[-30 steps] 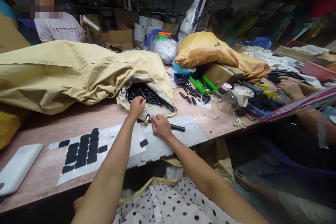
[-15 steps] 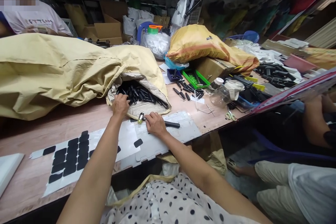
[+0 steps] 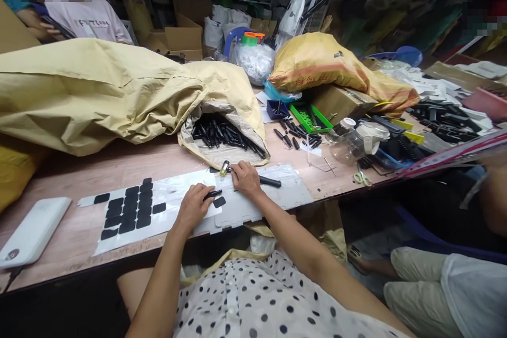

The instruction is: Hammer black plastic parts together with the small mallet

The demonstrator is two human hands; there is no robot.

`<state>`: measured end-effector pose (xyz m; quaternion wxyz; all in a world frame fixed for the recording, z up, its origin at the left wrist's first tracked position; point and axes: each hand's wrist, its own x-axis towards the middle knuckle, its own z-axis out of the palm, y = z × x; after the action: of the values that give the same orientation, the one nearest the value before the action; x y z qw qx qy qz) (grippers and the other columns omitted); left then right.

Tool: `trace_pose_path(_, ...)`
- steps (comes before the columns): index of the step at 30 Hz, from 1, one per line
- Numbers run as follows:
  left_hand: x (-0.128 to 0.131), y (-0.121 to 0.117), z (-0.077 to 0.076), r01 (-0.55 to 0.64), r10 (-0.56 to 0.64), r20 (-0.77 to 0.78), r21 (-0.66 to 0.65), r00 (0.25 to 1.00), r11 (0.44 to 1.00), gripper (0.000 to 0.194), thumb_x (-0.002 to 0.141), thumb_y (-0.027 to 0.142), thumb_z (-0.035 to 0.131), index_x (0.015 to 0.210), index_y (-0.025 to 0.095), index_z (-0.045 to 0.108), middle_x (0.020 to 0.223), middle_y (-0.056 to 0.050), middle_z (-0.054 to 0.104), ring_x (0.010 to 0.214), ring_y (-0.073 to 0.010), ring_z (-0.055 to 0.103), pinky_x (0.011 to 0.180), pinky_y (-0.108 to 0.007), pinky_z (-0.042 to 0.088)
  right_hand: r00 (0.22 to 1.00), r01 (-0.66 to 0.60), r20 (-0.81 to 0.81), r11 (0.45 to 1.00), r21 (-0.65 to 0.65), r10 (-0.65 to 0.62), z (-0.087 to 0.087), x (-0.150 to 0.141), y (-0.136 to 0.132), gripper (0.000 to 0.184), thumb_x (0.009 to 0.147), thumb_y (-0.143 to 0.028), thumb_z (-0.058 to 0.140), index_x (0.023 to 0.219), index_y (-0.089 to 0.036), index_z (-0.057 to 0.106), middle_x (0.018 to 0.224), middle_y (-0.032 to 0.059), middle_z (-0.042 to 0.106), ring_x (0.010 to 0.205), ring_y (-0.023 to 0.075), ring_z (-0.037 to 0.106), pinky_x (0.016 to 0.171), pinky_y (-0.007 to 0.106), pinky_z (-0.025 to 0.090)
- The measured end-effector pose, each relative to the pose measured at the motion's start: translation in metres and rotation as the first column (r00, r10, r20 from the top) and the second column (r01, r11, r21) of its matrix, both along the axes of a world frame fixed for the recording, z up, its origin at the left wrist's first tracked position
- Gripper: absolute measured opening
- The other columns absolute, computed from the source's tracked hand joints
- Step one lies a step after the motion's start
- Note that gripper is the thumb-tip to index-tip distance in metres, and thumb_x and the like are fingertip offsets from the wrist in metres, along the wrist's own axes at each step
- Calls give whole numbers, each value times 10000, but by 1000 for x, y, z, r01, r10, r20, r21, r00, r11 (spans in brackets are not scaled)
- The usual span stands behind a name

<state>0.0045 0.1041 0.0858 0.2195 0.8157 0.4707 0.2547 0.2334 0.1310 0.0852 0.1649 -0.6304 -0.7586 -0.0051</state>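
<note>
From left fingers point(image 3: 200, 190), black piece point(image 3: 214, 194) points lengthwise rightward.

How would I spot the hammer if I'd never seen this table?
Find the big tan sack with black pieces in its open mouth. Nearer the person lies a pale board, where the right hand holds the hammer. Unlike the black pieces, it has a shiny head with a yellowish end.
</note>
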Motion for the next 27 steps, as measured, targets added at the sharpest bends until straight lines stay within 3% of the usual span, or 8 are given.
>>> trace_pose_path(7,-8,4,-9,-103,110,121,-64,987,993,147,830,284,712,969,247,738,949,-47,685,967,-266,591,906,-420,507,996,-45,-80,999,-16,44,11,4,-4,290,993,-189,534,1206,-219,729,1011,92,680,985,236,578,884,329,459)
trace_pose_path(12,-6,8,-11,-84,97,133,-99,986,992,149,816,269,730,959,261,771,911,-37,679,928,-251,582,899,-411,497,944,-128,-288,983,133,162,18,-9,-33,338,1021,-207,488,1291,-251,687,1095,73,717,1042,213,625,932,317,501)
trace_pose_path(15,-6,8,-11,-62,77,141,-108,987,992,156,819,247,723,964,262,780,893,-33,669,917,-242,575,893,-402,492,905,-208,-350,969,131,241,20,-20,-51,345,1034,-225,463,1299,-246,682,1059,64,726,992,197,646,895,302,523)
trace_pose_path(19,-5,8,-8,-51,67,133,-121,989,991,139,827,206,692,925,261,775,874,-23,649,906,-234,567,891,-401,487,907,-266,-312,959,100,284,23,-29,-62,335,1033,-223,456,1251,-226,710,955,63,708,925,194,647,852,284,533)
trace_pose_path(27,-2,8,-4,-63,80,118,-140,990,988,107,809,163,678,804,245,746,850,-15,620,896,-224,560,880,-381,485,950,-258,-162,963,80,268,21,-38,-65,321,1014,-208,511,1244,-284,722,934,53,693,922,196,630,836,271,519)
